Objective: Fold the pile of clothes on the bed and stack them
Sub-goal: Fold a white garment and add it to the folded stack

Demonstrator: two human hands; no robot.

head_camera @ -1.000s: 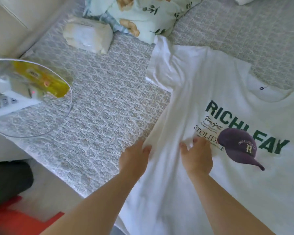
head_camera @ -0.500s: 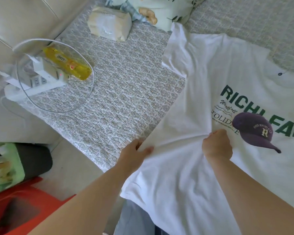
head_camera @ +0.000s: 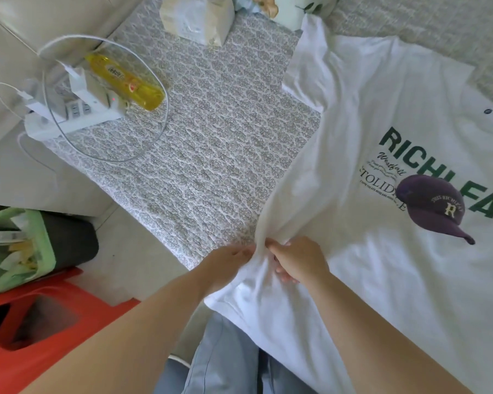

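The white T-shirt (head_camera: 367,155) is soft matt cloth, creased where it is bunched, with a flat printed design in green and purple. Under it the bed cover (head_camera: 211,155) is quilted fabric, puckered and matt, with a grey pattern. The round tabletop (head_camera: 103,98) looks like clear glass, glossy at its rim. On it, the yellow bottle (head_camera: 125,81) is shiny see-through plastic and the power strip (head_camera: 69,115) smooth white plastic. The red stool (head_camera: 40,322) is smooth plastic too.
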